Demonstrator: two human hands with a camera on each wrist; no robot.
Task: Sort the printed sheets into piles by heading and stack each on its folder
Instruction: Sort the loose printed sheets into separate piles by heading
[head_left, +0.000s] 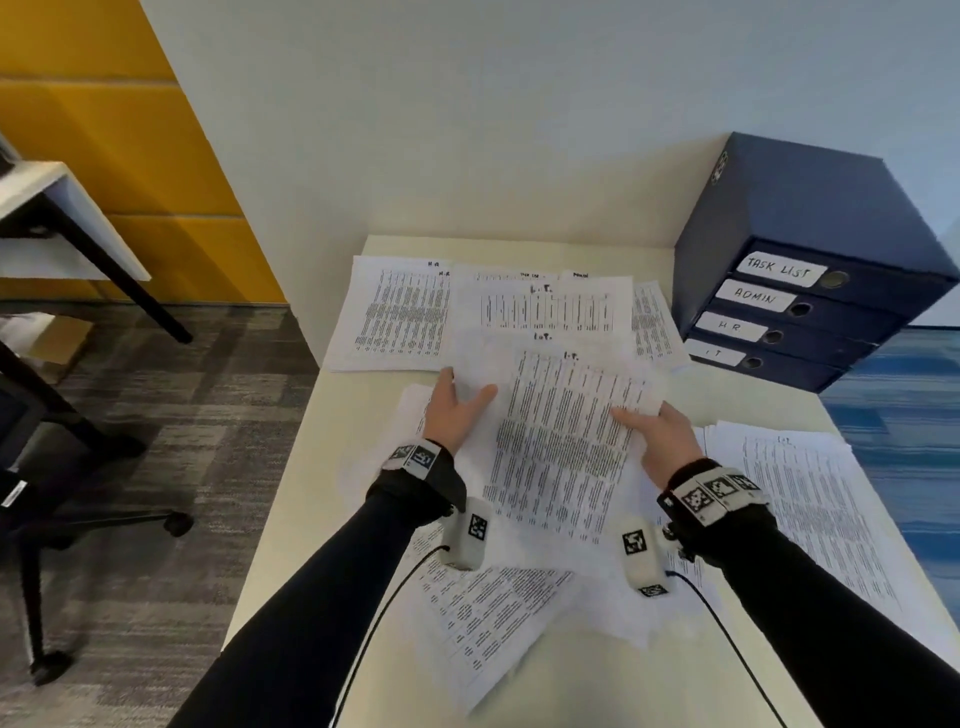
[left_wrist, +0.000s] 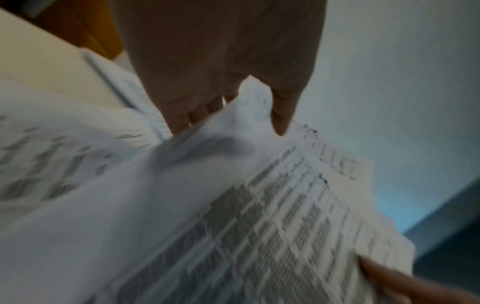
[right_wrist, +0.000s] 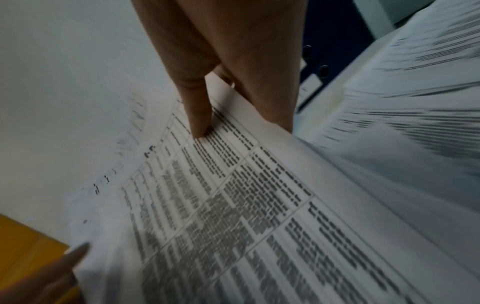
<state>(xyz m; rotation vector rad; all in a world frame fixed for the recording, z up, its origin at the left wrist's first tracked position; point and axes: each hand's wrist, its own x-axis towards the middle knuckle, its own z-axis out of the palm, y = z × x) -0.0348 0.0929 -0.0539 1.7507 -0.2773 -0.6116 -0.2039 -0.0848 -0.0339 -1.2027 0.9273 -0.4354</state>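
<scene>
My left hand (head_left: 464, 397) and right hand (head_left: 644, 421) hold one printed sheet (head_left: 561, 441) headed "I.T." by its two side edges, lifted over the middle of the table (head_left: 332, 467). In the left wrist view the left thumb (left_wrist: 280, 115) lies on top of the sheet (left_wrist: 259, 216) with the fingers under it. The right thumb (right_wrist: 198, 119) presses on the print, and the other fingers go under the edge. Blue folders (head_left: 795, 312) labelled TASK LIST, ADMIN, HR and IT are stacked at the back right.
A pile headed "HR" (head_left: 400, 317) lies at the back left, with another "I.T." sheet (head_left: 545, 306) beside it. A thick pile (head_left: 800, 499) sits on the right and loose sheets (head_left: 488, 618) lie near the front. An office chair (head_left: 31, 467) stands on the carpet to the left.
</scene>
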